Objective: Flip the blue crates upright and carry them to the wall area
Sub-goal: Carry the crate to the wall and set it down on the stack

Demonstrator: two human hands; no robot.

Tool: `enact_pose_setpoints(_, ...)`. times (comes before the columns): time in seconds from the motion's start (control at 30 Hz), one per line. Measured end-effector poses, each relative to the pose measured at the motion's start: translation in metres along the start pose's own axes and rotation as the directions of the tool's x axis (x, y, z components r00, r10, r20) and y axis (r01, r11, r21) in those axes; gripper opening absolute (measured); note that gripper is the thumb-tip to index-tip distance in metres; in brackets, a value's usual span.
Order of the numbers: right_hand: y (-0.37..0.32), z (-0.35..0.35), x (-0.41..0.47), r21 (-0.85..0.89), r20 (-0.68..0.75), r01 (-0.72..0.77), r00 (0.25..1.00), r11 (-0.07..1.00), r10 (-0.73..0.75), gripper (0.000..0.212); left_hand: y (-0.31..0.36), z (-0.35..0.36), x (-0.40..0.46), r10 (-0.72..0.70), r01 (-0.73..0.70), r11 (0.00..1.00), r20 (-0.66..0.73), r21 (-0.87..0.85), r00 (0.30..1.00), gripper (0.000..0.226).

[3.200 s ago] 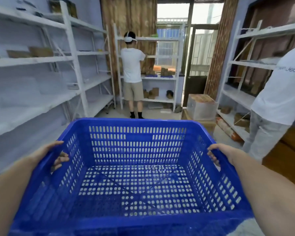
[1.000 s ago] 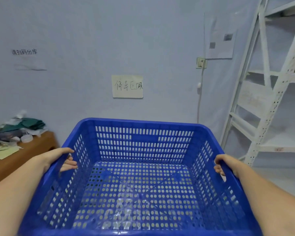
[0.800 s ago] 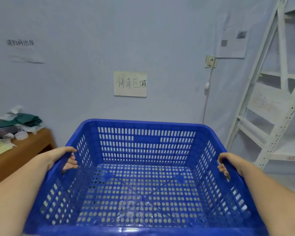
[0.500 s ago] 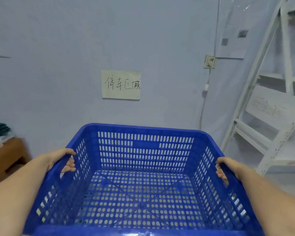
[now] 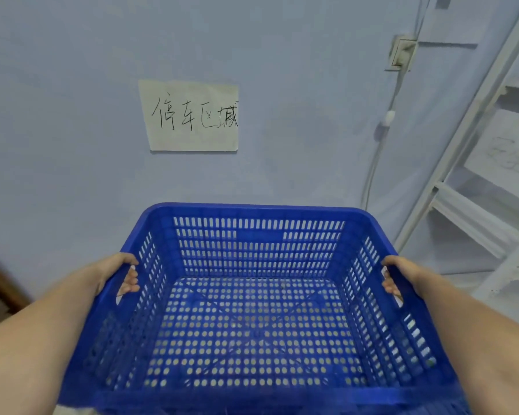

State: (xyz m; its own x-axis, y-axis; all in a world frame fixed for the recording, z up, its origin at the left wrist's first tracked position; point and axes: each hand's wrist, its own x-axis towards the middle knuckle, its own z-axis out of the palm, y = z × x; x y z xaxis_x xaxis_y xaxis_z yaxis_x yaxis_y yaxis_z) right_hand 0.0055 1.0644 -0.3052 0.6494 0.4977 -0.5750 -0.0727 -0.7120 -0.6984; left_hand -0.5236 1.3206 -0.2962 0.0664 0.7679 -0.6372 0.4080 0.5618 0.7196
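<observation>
Clearly the blue crate [image 5: 252, 310], centre frame, looks light and stiff — left hand [image 5: 119, 272] and right hand [image 5: 397, 272] curl through its side handle slots, probably the best hold.

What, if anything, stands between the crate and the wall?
Nothing visible. The crate, held upright by the left hand and right hand, faces bare wall below the sign. The floor beneath is hidden by the crate.

My only view was head-worn, looking forward and down over the blue crate [image 5: 252, 310], close to the wall [image 5: 282, 85] it faced squarely.
</observation>
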Motion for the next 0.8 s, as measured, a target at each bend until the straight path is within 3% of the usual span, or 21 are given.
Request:
enact_pose_setpoints(0.37,-0.037,0.051,0.172,-0.049,0.080,-0.117,0.989,0.992,0.121,0.043,0.007,0.055,0.114,-0.213,0.215,0.976,-0.121,0.010,0.970,0.031)
enact_pose_setpoints(0.8,0.057,0.140,0.315,-0.008,-0.003,-0.345,0.939,0.939,0.345,0.026,-0.099,0.135,0.286,-0.428,0.429,0.902,-0.186,-0.037,0.884,0.030)
